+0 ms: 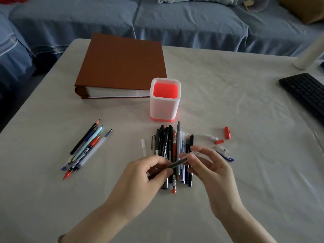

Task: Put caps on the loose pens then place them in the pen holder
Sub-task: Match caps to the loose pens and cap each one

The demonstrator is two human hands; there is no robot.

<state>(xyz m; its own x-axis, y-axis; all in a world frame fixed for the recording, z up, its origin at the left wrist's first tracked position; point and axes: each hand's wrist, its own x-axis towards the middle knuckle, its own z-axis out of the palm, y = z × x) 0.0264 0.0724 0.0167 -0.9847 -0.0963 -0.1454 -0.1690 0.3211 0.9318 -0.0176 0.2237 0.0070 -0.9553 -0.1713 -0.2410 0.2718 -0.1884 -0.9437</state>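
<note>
My left hand (149,174) grips the barrel of a dark pen (177,163) above the table. My right hand (206,165) pinches a clear cap (192,153) at the pen's upper end. Under both hands lies a pile of pens (172,146), mostly black with some red and blue. A second group of uncapped pens and a pencil (85,146) lies to the left. Loose caps, among them a red cap (227,132), a smaller red cap (219,142) and a blue one (227,157), lie to the right. The white pen holder (164,106) with a red inside stands upright behind the pile.
A thick brown binder (122,65) lies behind the holder on the white tablecloth (245,111). A black keyboard (306,92) sits at the right edge, with a white cylinder (308,55) beyond it. A blue-covered sofa (157,20) runs along the far side.
</note>
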